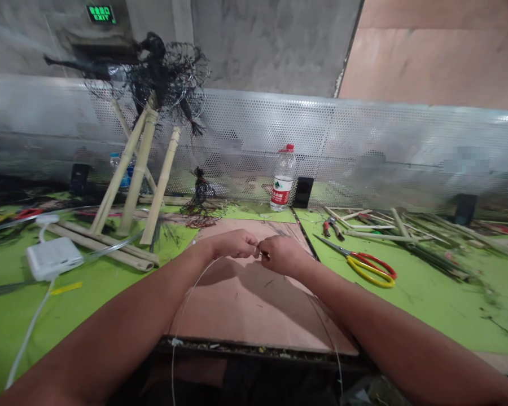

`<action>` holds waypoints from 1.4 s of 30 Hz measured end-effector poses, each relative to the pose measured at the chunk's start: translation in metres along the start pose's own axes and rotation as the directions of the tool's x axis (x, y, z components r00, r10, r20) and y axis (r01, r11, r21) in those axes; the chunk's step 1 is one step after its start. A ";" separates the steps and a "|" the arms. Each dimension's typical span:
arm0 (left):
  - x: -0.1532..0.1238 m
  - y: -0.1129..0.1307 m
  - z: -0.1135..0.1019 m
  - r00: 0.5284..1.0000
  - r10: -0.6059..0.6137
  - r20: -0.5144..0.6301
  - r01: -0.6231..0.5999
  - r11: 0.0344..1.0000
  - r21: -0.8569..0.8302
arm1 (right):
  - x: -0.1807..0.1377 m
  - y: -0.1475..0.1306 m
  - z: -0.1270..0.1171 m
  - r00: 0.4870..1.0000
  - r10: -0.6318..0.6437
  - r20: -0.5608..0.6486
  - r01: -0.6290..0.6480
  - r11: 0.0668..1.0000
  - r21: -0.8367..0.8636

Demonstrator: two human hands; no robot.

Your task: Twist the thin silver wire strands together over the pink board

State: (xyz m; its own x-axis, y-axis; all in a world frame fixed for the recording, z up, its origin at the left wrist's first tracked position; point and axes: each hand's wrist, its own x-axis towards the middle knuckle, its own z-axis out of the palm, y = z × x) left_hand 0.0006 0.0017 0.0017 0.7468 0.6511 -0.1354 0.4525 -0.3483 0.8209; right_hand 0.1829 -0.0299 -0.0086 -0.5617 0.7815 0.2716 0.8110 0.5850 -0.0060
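Note:
My left hand point(232, 244) and my right hand point(283, 254) meet over a brown board point(254, 299) at the middle of the green table. Both are closed in a pinch, fingertips touching each other. A thin pale wire point(186, 304) runs from my left fingers down toward the table's front edge. Another thin wire strand point(328, 332) trails below my right forearm. What sits exactly between the fingertips is too small to make out.
Scissors with red and yellow handles point(364, 264) lie right of my hands, with small pliers point(331, 226) and bamboo sticks point(381, 225) behind. Bamboo poles point(139, 175) topped by black wire mesh lean at the left. A water bottle point(283, 179) stands at the back. A white box point(53, 257) lies left.

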 end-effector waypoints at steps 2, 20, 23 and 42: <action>0.000 0.000 0.000 1.000 0.011 0.011 -0.011 1.000 -0.016 | 0.001 0.004 0.002 0.998 0.051 0.041 -0.059 0.976 0.209; -0.006 0.008 -0.001 0.988 0.138 0.072 -0.139 0.990 0.003 | 0.000 0.029 0.004 0.823 -0.346 0.449 -0.464 0.046 0.885; -0.006 0.008 0.001 0.989 0.120 0.086 -0.118 0.993 -0.027 | 0.001 0.032 0.006 0.844 -0.318 0.431 -0.408 0.139 0.902; 0.000 -0.006 0.000 0.995 -0.064 -0.077 0.056 0.993 -0.106 | -0.005 -0.010 -0.008 0.997 -0.076 0.014 0.076 0.996 -0.040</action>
State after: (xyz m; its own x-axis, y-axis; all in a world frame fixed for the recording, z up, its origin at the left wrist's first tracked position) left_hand -0.0023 0.0035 -0.0029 0.6765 0.7221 -0.1449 0.4396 -0.2381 0.8661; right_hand 0.1788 -0.0418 -0.0022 -0.6239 0.7380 0.2573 0.7716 0.6339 0.0530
